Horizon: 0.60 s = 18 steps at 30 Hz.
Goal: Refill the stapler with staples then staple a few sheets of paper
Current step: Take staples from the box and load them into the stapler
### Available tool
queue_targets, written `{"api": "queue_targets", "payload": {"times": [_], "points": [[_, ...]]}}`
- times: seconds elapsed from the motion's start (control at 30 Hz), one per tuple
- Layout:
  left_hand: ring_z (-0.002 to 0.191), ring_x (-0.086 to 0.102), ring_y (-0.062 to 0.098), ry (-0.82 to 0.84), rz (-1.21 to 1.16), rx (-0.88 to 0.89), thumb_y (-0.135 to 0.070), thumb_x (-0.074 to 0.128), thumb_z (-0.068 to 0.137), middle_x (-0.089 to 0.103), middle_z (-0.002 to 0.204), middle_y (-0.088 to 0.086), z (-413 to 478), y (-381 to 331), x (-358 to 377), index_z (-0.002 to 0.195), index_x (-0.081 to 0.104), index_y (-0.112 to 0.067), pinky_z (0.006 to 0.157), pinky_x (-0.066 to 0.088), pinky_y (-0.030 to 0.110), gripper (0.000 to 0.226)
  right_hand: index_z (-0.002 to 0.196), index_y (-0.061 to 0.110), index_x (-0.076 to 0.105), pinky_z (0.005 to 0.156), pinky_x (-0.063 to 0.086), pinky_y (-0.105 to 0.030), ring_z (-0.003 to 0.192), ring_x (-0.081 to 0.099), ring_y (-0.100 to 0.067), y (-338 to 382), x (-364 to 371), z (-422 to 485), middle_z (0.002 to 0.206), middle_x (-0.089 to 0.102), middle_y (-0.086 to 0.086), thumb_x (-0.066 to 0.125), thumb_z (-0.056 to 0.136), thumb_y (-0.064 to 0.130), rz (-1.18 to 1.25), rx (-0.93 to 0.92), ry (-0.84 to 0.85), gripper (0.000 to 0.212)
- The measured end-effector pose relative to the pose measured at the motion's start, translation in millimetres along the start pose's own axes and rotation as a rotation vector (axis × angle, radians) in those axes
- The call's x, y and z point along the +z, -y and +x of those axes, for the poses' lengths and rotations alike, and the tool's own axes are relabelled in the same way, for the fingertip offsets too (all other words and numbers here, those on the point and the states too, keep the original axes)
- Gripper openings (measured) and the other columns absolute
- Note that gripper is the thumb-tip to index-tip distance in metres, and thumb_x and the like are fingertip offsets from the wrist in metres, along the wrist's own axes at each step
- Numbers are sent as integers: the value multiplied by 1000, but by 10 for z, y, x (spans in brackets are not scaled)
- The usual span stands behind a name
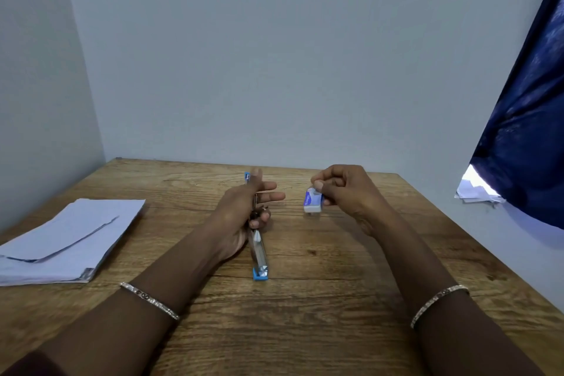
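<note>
1. While the stapler (258, 249) lies swung open on the wooden table (335, 299), the job is at the filling step, I think.
2. One blue end of the stapler sits close to the person, and the other blue tip pokes out past the fingers at the far side.
3. The left hand (244, 210) holds the stapler around its middle. Its lower fingers curl round the metal, and its upper fingers stick out straight.
4. The right hand (341, 192) pinches a small white and blue staple box (313, 200) by its top corner. The box is just above the table, near the stapler but not touching it.
5. I cannot tell if the box is open, and I see no staples out yet.
6. Next, I think a strip of staples must come out of the box and go into the long metal track. The left hand should keep the stapler steady.
7. The stack of paper (70, 241) waits at the left, well apart from the hands.
</note>
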<state>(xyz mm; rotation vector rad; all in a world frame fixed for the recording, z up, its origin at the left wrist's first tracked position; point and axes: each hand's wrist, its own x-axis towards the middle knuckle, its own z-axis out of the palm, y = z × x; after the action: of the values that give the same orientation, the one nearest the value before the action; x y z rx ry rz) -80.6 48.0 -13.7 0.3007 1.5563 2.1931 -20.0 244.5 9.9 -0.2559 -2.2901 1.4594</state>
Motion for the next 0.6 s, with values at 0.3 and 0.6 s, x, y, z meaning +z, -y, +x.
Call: {"api": "queue_targets", "payload": {"times": [0.3, 0.6], "points": [[34, 46, 12, 65, -179, -133, -39, 29, 107, 76, 87, 20, 22, -41, -60, 104, 60, 2, 30, 29, 15, 51, 85, 15, 73, 61, 49, -28, 54, 56, -5, -92, 112, -44, 61, 67, 4, 71, 91, 6, -207, 26, 196, 11], [71, 76, 27, 69, -246, -165, -38, 31, 107, 77, 93, 22, -47, -66, -45, 89, 53, -7, 52, 58, 27, 42, 98, 14, 78, 66, 50, -13, 65, 64, -2, 112, 134, -84, 75, 72, 5, 75, 88, 12, -280, -230, -32, 10]]}}
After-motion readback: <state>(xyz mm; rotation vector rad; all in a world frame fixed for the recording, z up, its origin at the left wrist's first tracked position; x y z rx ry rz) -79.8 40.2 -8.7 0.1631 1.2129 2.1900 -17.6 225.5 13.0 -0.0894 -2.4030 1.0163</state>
